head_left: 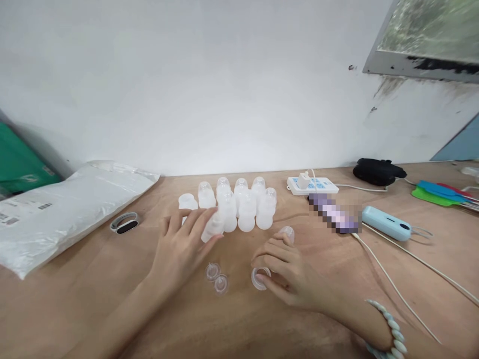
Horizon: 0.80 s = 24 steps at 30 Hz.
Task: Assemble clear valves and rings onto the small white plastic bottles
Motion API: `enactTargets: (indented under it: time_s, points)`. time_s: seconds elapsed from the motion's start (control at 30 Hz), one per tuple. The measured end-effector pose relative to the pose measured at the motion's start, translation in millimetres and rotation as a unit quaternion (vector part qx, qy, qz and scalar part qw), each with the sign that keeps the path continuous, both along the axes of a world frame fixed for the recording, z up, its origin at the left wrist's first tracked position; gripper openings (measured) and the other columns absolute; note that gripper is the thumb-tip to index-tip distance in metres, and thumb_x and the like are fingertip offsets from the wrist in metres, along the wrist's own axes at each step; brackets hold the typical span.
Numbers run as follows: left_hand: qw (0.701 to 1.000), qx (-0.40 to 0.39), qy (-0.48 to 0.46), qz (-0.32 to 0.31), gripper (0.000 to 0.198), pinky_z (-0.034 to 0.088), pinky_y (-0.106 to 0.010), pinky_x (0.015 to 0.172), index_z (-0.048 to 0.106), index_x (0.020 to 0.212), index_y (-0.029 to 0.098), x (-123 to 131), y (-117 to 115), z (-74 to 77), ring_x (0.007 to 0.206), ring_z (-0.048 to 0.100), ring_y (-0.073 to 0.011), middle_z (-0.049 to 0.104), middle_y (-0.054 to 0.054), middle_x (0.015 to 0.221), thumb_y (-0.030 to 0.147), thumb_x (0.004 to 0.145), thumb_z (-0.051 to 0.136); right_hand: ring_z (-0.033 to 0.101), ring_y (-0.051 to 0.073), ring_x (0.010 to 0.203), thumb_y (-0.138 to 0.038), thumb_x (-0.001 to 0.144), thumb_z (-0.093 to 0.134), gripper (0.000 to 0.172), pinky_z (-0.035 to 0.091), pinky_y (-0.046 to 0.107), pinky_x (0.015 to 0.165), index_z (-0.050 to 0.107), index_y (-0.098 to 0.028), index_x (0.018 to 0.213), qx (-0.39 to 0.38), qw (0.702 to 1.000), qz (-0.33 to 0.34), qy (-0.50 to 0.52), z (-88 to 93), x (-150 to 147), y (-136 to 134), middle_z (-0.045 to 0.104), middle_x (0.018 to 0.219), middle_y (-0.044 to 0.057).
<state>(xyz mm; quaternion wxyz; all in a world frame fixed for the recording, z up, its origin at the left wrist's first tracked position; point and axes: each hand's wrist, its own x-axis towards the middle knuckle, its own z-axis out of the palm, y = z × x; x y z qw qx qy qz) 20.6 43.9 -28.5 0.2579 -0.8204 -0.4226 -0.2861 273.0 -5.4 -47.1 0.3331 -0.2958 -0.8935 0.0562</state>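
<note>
My left hand [178,240] holds a white translucent baby bottle [212,228] tilted between thumb and fingers, beside a cluster of similar bottles [246,214] with clear dome caps. Over the table's middle, my right hand [281,267] has its thumb and fingers on a translucent collar ring [255,282], closed on its edge. Just beyond those fingers is a clear dome cap [288,232], partly hidden. Two clear silicone nipples [212,270] lie on the table between my hands. An uncapped white piece [187,201] stands behind my left hand, which covers what is below it.
At left lie a white plastic parcel [75,204] and a fitness band [127,224]. A power strip [325,186], a blurred purple phone-like item [333,213], a light-blue device [386,223], and cables occupy the right. A black case [377,171] sits near the wall.
</note>
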Motion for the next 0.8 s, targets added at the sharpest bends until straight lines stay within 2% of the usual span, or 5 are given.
enactTargets:
  time_s: [0.23, 0.5, 0.6, 0.7, 0.8]
  points:
    - [0.986, 0.023, 0.127, -0.11, 0.045, 0.036, -0.039, 0.087, 0.051, 0.142, 0.016, 32.1, -49.1, 9.0, 0.104, 0.061, -0.0284, 0.073, -0.011, 0.118, 0.011, 0.097, 0.044, 0.065, 0.019, 0.076, -0.043, 0.091, 0.064, 0.042, 0.052, 0.031, 0.068, 0.045, -0.021, 0.12, -0.108, 0.986, -0.076, 0.106, 5.0, -4.7, -11.4, 0.068, 0.091, 0.004]
    - [0.988, -0.025, 0.083, -0.129, 0.039, 0.033, -0.048, 0.094, 0.057, 0.131, 0.011, 36.9, -48.5, 5.0, 0.107, 0.063, -0.0347, 0.074, -0.017, 0.116, 0.032, 0.099, 0.049, 0.061, 0.016, 0.067, -0.035, 0.092, 0.058, 0.021, 0.049, 0.026, 0.057, 0.053, -0.021, 0.107, -0.165, 0.962, -0.068, 0.208, 4.1, 0.1, -13.4, 0.064, 0.084, 0.003]
    - [0.973, -0.158, 0.076, -0.148, 0.028, 0.039, -0.051, 0.088, 0.065, 0.112, 0.011, 32.9, -47.6, 9.0, 0.083, 0.067, -0.0329, 0.076, -0.015, 0.093, 0.028, 0.091, 0.055, 0.055, 0.013, 0.06, -0.04, 0.09, 0.062, 0.022, 0.043, 0.023, 0.05, 0.058, -0.02, 0.1, -0.231, 0.946, -0.032, 0.224, 5.1, 4.6, -9.2, 0.062, 0.075, 0.0]
    - [0.914, -0.375, -0.008, -0.154, 0.022, 0.044, -0.043, 0.074, 0.066, 0.1, 0.015, 32.5, -59.0, 19.3, 0.069, 0.063, -0.0283, 0.073, -0.009, 0.085, 0.029, 0.083, 0.063, 0.05, 0.012, 0.057, -0.051, 0.089, 0.063, 0.033, 0.038, 0.022, 0.048, 0.063, -0.019, 0.093, -0.287, 0.928, 0.015, 0.236, 11.1, 10.5, -7.7, 0.059, 0.069, 0.0]
    - [0.77, -0.599, -0.163, -0.146, 0.027, 0.043, -0.032, 0.066, 0.065, 0.095, 0.02, 31.5, -69.7, 33.3, 0.076, 0.06, -0.0247, 0.07, -0.004, 0.087, 0.037, 0.075, 0.071, 0.05, 0.013, 0.058, -0.059, 0.088, 0.061, 0.042, 0.04, 0.024, 0.051, 0.065, -0.018, 0.093, -0.309, 0.916, 0.055, 0.249, 20.0, 14.5, -10.2, 0.06, 0.068, 0.001]
